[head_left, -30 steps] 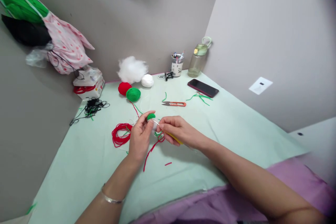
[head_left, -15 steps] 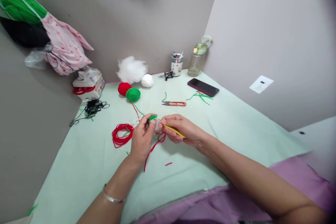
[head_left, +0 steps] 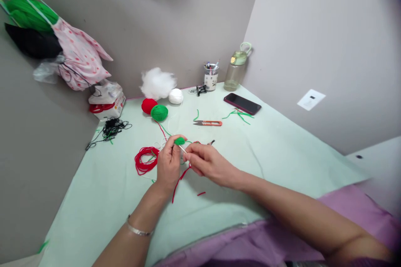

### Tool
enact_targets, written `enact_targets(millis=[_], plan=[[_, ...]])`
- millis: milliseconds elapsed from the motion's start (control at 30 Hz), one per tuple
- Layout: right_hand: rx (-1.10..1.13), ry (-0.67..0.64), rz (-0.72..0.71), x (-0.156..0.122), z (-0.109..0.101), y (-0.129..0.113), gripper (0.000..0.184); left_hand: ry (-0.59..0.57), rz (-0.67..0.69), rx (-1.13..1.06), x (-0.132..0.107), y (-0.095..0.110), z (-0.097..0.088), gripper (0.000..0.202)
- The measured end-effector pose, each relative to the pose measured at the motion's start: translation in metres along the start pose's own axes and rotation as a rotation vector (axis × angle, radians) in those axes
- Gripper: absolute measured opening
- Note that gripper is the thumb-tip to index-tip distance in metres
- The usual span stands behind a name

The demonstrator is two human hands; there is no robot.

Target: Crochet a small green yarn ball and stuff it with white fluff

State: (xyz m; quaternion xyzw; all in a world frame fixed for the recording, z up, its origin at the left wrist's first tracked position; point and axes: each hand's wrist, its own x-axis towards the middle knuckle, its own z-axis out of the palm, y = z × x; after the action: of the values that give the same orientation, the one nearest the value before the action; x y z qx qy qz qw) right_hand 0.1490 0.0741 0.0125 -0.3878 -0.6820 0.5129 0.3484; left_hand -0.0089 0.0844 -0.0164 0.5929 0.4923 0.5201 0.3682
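My left hand (head_left: pixel 169 160) is closed around a small green crocheted piece (head_left: pixel 179 141), which shows at its fingertips. My right hand (head_left: pixel 209 162) pinches a crochet hook (head_left: pixel 183 149), its thin metal shaft reaching up to the underside of the green piece. The hook's handle is hidden in my right hand. A green strand leads from the green yarn ball (head_left: pixel 159 112) toward my left hand. Beside that hand lies a loose coil of red yarn (head_left: pixel 145 162). A red yarn tail (head_left: pixel 177 187) hangs below my hands. Behind my right hand a small dark-tipped thing (head_left: pixel 211 142) peeks out, its kind unclear.
Orange thread snips (head_left: pixel 208 123) lie beyond my hands, with a phone (head_left: pixel 242 104) and green yarn scraps (head_left: pixel 239 115) to the right. At the back stand a bottle (head_left: pixel 235 71), a pen jar (head_left: pixel 211 78), white stuffing (head_left: pixel 158 83), and red (head_left: pixel 149 106) and white (head_left: pixel 176 96) yarn balls. Black yarn (head_left: pixel 112 129) lies left.
My right hand has turned over, its back now facing up, and the yellow hook handle has gone out of sight. The green piece has tilted in my left hand, showing more of its face.
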Motion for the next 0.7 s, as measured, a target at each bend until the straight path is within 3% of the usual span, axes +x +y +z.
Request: enact_targets(millis=[67,133,233,300,333,400,467,533,633,700], plan=[[0.365,-0.14,0.119,0.003,-0.007,0.0,0.023,0.024,-0.006,-0.035,0.0,0.0,0.0,0.018],[0.579,-0.334,0.212,0.003,-0.012,0.0,0.027,0.031,-0.04,-0.08,0.002,-0.004,0.0,0.019],[0.59,-0.804,0.287,-0.003,-0.011,-0.002,0.03,0.046,-0.126,-0.164,0.01,-0.012,-0.004,0.021],[0.469,-0.92,0.255,-0.006,-0.012,-0.005,0.031,0.052,-0.177,-0.227,0.014,-0.015,-0.007,0.021],[0.391,-0.893,0.213,-0.007,-0.015,-0.007,0.033,0.051,-0.197,-0.264,0.016,-0.014,-0.009,0.022],[0.162,-0.699,0.124,-0.007,-0.029,-0.01,0.038,0.048,-0.226,-0.347,0.018,-0.011,-0.011,0.023],[-0.21,-0.439,0.053,-0.008,-0.052,-0.012,0.034,0.048,-0.246,-0.425,0.018,-0.005,-0.012,0.023],[-0.567,-0.279,0.071,-0.009,-0.076,-0.011,0.032,0.048,-0.261,-0.489,0.018,-0.001,-0.014,0.023],[-0.826,-0.245,0.11,-0.011,-0.096,-0.005,0.023,0.046,-0.274,-0.556,0.018,0.003,-0.015,0.024],[-0.841,-0.197,0.082,-0.009,-0.093,-0.001,0.022,0.037,-0.284,-0.58,0.017,0.004,-0.015,0.023]])
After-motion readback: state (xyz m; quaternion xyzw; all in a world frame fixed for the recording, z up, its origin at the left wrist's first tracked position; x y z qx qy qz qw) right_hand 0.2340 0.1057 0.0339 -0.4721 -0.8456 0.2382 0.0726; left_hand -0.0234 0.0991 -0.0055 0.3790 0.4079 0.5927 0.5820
